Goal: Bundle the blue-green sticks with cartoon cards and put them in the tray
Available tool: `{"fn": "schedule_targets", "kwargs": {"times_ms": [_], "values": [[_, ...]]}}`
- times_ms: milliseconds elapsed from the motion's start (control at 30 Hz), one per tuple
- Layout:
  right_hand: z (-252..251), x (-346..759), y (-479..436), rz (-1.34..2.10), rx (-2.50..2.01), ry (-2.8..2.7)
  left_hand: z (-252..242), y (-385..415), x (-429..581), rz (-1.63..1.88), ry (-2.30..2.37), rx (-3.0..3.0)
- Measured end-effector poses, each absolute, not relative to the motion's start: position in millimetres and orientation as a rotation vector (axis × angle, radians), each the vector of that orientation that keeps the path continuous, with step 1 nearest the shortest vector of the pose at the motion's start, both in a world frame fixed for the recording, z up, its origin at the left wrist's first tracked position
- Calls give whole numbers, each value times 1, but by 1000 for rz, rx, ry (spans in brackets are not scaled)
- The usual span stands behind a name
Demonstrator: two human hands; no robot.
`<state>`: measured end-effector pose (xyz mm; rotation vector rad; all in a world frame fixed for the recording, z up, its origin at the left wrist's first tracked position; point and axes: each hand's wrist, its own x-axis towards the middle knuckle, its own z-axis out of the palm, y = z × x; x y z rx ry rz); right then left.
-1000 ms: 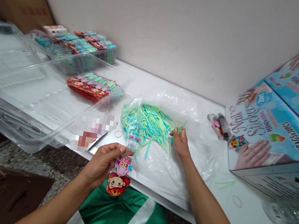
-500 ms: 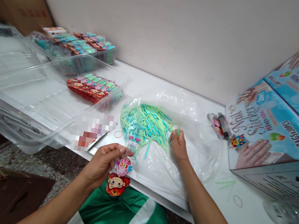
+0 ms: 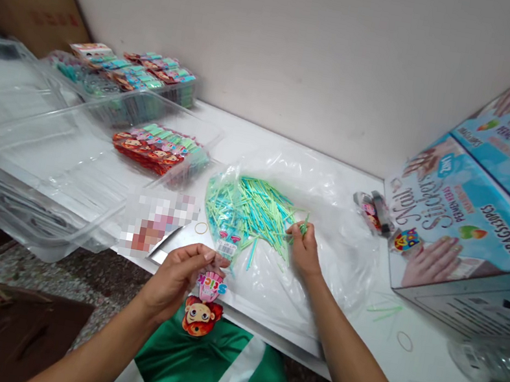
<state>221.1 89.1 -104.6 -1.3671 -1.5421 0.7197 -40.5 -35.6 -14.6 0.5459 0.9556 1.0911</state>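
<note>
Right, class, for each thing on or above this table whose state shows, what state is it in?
Left hand: pinching a packet
Packet: held, printed head upside down
Right hand: pinching green sticks
Stick pile: loose, heaped
Clear plastic: crumpled, spread around the pile
Red packets: lined up side by side
Far tub: filled with other packets
Right-hand rubber band: slack, lying flat

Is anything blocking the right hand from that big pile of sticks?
Nothing visible is. The right hand pinches a few green sticks at the right edge of the pile, and the packet in the left hand is farther left.
</note>
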Motion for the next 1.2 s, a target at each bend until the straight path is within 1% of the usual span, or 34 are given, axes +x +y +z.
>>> {"fn": "schedule_targets", "kwargs": {"times_ms": [200, 567, 700, 867, 1033, 1200], "values": [[-104, 223, 85, 705, -1410, -1623, -15, -38, -42, 1107, 952, 548], [-78, 237, 93, 482, -1524, -1737, -13, -38, -42, 1087, 939, 456], [-87, 246, 99, 432, -1653, -1885, -15, -38, -40, 1082, 906, 494], [-102, 251, 98, 259, -1782, -2056, -17, -39, -41, 1067, 875, 533], [-97, 257, 102, 94, -1867, -2112, -19, -38, -44, 1077, 874, 534], [-95, 261, 102, 47, -1865, -2231, -18, -37, -42, 1072, 886, 533]]}}
